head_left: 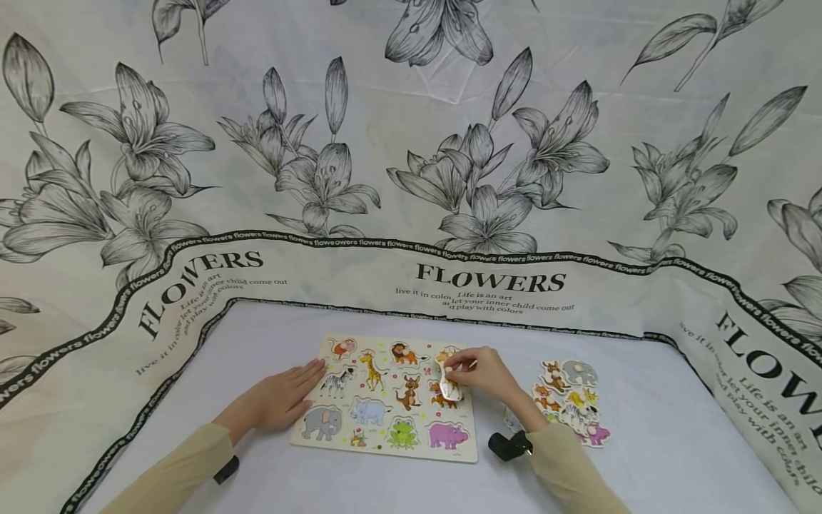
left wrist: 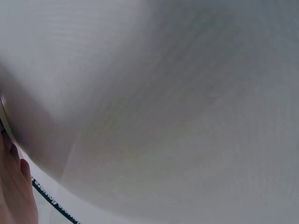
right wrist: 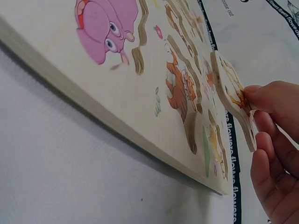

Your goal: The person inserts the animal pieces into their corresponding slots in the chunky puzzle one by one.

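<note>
A wooden puzzle board (head_left: 379, 452) with printed animals lies on the white cloth. My left hand (head_left: 280, 397) rests on its left edge with the fingers extended; in the left wrist view only part of that hand (left wrist: 17, 186) shows, at the lower left. Above the board's upper right part, my right hand (head_left: 486, 373) pinches a puzzle piece (head_left: 450, 380) between thumb and fingers. The right wrist view shows this piece (right wrist: 229, 88) tilted, raised off the board, with a yellow-brown picture whose animal I cannot tell. Below it, an orange-brown animal picture (right wrist: 176, 86) lies in its recess.
Right of the board lie several loose puzzle pieces in a heap, among them a grey elephant (head_left: 580, 372), a kangaroo (head_left: 554, 376) and a purple hippo (head_left: 598, 432). A flower-printed curtain (head_left: 359, 278) hangs behind the white table surface (head_left: 681, 442).
</note>
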Action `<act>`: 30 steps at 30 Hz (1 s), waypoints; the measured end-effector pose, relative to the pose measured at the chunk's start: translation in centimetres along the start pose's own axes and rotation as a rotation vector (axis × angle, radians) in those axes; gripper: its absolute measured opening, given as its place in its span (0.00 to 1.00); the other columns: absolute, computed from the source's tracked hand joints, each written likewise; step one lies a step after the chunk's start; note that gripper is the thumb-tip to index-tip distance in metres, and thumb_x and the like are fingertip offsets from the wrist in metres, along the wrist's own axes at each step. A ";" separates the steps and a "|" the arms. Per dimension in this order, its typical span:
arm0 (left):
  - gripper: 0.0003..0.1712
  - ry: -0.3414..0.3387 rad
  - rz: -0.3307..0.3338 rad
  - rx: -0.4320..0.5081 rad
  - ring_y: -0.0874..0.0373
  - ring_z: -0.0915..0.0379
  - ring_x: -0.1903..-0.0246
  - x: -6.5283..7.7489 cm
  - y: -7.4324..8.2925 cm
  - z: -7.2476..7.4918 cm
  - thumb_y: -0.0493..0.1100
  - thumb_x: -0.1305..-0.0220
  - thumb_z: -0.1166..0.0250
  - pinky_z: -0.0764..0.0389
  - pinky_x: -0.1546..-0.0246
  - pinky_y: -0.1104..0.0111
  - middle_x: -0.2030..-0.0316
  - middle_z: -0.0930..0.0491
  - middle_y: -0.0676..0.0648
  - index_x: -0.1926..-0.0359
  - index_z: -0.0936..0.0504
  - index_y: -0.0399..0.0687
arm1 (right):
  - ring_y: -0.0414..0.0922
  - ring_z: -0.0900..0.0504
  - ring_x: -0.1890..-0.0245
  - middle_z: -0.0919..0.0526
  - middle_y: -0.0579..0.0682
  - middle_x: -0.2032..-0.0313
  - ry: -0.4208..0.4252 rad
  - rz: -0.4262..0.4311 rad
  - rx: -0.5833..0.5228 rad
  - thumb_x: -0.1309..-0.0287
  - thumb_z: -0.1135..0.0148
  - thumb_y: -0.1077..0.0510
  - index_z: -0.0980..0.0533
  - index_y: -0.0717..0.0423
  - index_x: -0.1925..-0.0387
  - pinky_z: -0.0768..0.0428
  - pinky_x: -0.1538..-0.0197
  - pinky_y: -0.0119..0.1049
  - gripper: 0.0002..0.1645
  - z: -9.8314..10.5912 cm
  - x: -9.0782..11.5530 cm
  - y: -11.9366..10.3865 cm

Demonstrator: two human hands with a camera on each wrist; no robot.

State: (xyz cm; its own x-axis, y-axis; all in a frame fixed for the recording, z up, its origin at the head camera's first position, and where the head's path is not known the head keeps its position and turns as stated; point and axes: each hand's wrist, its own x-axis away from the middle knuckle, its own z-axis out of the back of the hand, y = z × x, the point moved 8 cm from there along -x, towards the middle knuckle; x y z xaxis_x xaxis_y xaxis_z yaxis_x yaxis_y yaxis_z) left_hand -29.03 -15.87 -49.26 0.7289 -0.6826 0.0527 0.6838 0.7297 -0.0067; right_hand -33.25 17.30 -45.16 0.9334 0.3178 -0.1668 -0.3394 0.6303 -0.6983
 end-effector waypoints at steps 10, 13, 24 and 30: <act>0.34 -0.007 0.004 0.002 0.46 0.50 0.27 0.0 0.0 0.1 0.51 0.26 0.56 0.40 0.28 0.56 0.26 0.47 0.40 0.27 0.45 0.37 | 0.36 0.24 0.74 0.15 0.47 0.72 -0.024 0.035 -0.018 0.50 0.28 0.57 0.15 0.54 0.64 0.23 0.70 0.26 0.09 -1.0 -0.8 -1.1; 0.34 -0.011 0.008 0.002 0.46 0.50 0.27 -0.1 -0.1 0.1 0.51 0.26 0.56 0.40 0.28 0.56 0.26 0.47 0.40 0.27 0.45 0.37 | 0.35 0.25 0.74 0.15 0.46 0.71 -0.028 0.033 -0.011 0.50 0.28 0.57 0.15 0.53 0.65 0.23 0.70 0.26 0.08 -1.4 -0.9 -1.5; 0.34 0.011 0.009 0.006 0.46 0.50 0.27 -0.2 -0.2 -0.2 0.52 0.27 0.55 0.39 0.29 0.55 0.26 0.46 0.40 0.27 0.45 0.38 | 0.35 0.26 0.75 0.16 0.46 0.71 -0.042 0.079 -0.036 0.50 0.28 0.57 0.14 0.52 0.66 0.24 0.72 0.26 0.07 -3.0 -1.4 -2.6; 0.34 0.011 -0.002 -0.001 0.45 0.50 0.27 -0.1 -0.1 -0.2 0.51 0.27 0.56 0.39 0.29 0.56 0.26 0.47 0.40 0.27 0.45 0.37 | 0.34 0.25 0.75 0.15 0.45 0.71 -0.060 0.105 -0.059 0.48 0.29 0.57 0.14 0.52 0.65 0.22 0.72 0.27 0.07 -3.9 -1.6 -3.3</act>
State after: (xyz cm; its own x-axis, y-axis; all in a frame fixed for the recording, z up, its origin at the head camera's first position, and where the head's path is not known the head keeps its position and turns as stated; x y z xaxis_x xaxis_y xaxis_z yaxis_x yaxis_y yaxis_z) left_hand -29.15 -15.84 -49.48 0.7276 -0.6848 0.0415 0.6856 0.7280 -0.0081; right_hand -33.15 11.99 -45.30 0.8837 0.4229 -0.2005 -0.4258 0.5487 -0.7194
